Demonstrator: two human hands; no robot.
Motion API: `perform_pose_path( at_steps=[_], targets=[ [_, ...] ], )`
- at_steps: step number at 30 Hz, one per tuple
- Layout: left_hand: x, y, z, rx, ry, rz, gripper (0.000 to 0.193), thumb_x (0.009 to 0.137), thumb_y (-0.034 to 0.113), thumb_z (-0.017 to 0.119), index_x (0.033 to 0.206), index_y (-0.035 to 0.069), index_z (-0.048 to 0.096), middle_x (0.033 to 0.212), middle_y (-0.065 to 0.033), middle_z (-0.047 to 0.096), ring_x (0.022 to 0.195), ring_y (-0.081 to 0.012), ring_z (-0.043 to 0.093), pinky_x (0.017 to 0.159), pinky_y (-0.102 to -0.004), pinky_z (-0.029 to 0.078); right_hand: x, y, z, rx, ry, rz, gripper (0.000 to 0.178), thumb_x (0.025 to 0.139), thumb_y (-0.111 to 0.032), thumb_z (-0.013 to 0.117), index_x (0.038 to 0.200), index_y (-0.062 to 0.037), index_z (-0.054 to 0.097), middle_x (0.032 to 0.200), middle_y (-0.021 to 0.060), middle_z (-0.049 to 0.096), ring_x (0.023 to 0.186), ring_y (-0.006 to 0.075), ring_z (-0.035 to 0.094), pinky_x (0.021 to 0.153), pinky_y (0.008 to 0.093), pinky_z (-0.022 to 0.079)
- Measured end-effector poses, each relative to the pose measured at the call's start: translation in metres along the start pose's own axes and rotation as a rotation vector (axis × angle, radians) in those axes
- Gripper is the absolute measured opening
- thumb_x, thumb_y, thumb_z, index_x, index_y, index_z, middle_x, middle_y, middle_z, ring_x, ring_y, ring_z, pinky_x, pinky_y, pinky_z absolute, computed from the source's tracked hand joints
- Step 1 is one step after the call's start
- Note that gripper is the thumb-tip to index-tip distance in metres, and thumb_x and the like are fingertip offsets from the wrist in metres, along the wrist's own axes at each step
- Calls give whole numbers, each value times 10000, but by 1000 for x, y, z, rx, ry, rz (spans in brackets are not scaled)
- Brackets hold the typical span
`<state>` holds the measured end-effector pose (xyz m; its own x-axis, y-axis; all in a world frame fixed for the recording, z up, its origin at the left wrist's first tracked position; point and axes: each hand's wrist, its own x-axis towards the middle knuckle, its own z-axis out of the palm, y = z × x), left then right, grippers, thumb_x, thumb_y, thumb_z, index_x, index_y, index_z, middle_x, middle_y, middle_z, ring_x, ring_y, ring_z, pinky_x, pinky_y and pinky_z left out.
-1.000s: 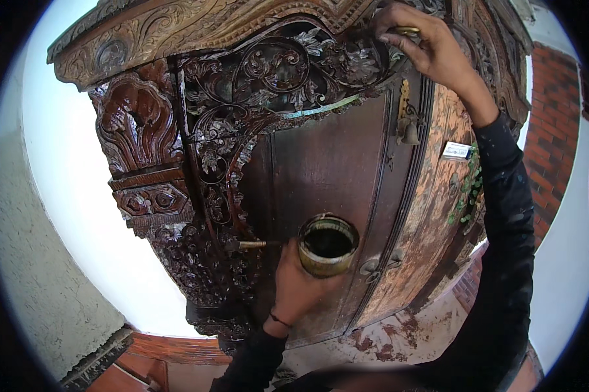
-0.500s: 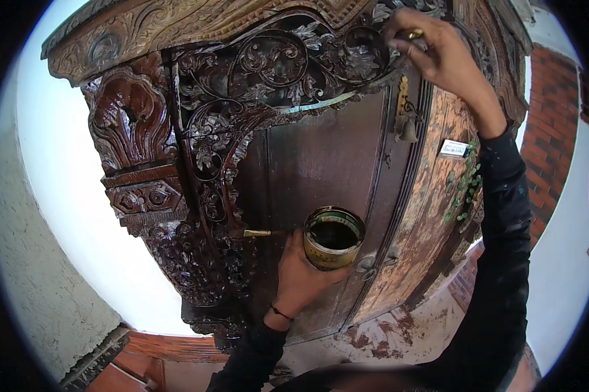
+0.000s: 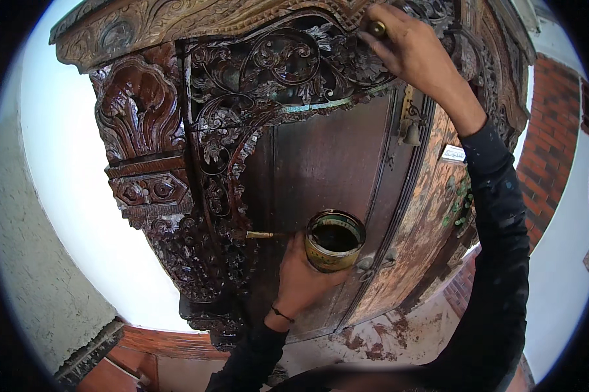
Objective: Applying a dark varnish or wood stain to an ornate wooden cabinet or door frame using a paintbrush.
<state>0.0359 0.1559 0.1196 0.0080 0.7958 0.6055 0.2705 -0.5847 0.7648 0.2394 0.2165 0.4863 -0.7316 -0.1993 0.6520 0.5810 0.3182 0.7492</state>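
Observation:
My left hand [image 3: 301,279] is closed round a small round can [image 3: 330,261] of dark liquid, held upright in front of the brown door panel [image 3: 320,163]. A paintbrush [image 3: 260,234] sticks out leftward from the same hand, its dark bristles near the carved frame. Up at the top right, my right hand [image 3: 415,49] grips a tool with a round brass-coloured handle end [image 3: 377,28]. The tool's working end is hidden behind my fingers, close to the carved scrollwork [image 3: 281,62]. That scrollwork is dark brown, glossy and looks wet.
Right of the door hangs a small bell [image 3: 413,135] on a bracket. Beyond it are a worn wooden panel [image 3: 405,235], a small white label [image 3: 453,153] and a green plant [image 3: 461,206]. A carved cornice [image 3: 157,32] overhangs the top. Dark stains [image 3: 376,336] mark the floor.
My right hand has shifted left and slightly up along the scrollwork, its handle end now turned more toward me. The left hand keeps the can and brush almost in place. The view has shifted slightly.

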Motion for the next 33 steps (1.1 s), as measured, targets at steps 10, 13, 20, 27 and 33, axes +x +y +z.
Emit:
perform_pose_path(
  at_steps=[10,13,20,27,33],
  targets=[
    [-8,2,-11,6,50,-7,883,646,338,1025,1351,26,596,1297,-184,674,1221,-352,687,1034,-459,566,5,-20,-53,33,-15,344,260,997,-138,822,1101,-27,612,872,184,646,769,290,712,729,402,568],
    [-7,4,-9,-3,33,-15,887,654,298,1022,1390,31,606,1338,-161,680,1242,-316,690,1053,-442,569,-5,7,-9,97,34,176,328,996,-161,802,1263,-67,637,1141,192,718,923,431,735,769,484,609],
    [-12,8,-3,-6,7,10,886,668,408,1018,1339,29,581,1273,-202,675,1203,-385,690,1006,-480,573,-8,11,-14,51,7,2,365,985,-166,810,1309,-73,670,1196,176,713,959,406,742,838,504,610],
    [-15,12,-7,21,9,23,923,685,428,1007,1384,28,555,1306,-218,650,1214,-392,688,1003,-488,578,6,8,-33,159,-143,-16,375,966,-39,785,1318,-45,660,1189,180,726,1010,411,725,864,502,593],
    [-16,11,-9,60,13,2,928,685,440,1007,1378,18,557,1283,-218,645,1212,-391,684,1003,-492,581,19,2,-29,173,-131,-171,310,971,3,750,1269,-37,674,1097,145,738,1016,376,727,892,497,599]
  ],
)
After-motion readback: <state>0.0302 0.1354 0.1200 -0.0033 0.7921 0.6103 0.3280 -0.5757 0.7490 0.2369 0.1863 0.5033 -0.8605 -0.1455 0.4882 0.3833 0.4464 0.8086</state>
